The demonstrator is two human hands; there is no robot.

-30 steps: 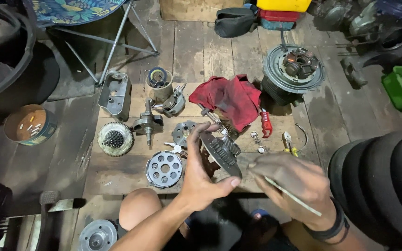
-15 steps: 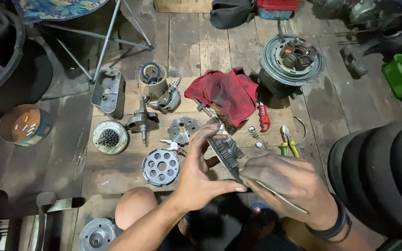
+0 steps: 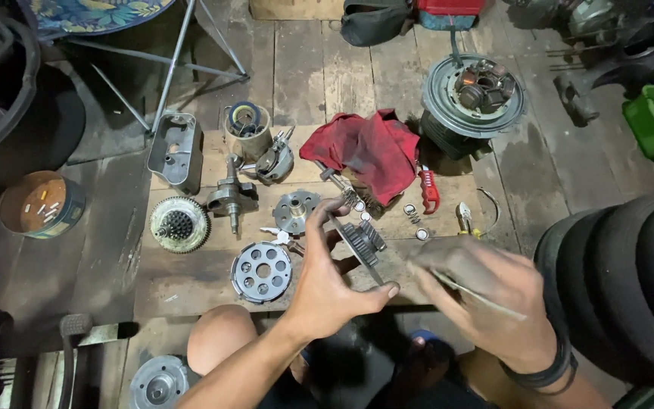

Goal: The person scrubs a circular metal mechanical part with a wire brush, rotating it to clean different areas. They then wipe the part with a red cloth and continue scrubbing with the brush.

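Observation:
My left hand (image 3: 331,276) grips a round toothed clutch part (image 3: 359,244), holding it on edge above a wooden board (image 3: 191,273). My right hand (image 3: 486,295), blurred by motion, holds a thin pale stick-like tool (image 3: 478,295) just right of that part. A perforated round metal plate (image 3: 261,271) lies left of my left hand. A small hub disc (image 3: 295,210) sits behind it. My bare knee (image 3: 217,338) shows below the plate.
On the board lie a toothed basket gear (image 3: 179,225), a crankshaft (image 3: 232,198), a grey cover (image 3: 175,151), a red rag (image 3: 369,148), springs (image 3: 412,213) and pliers (image 3: 465,220). A stator drum (image 3: 474,95) stands behind. Tyres (image 3: 622,288) rise at right, a tin (image 3: 43,204) at left.
My left hand has tilted the clutch part more on edge. My right hand with the thin tool has shifted right and a little away from it. The view has drifted slightly.

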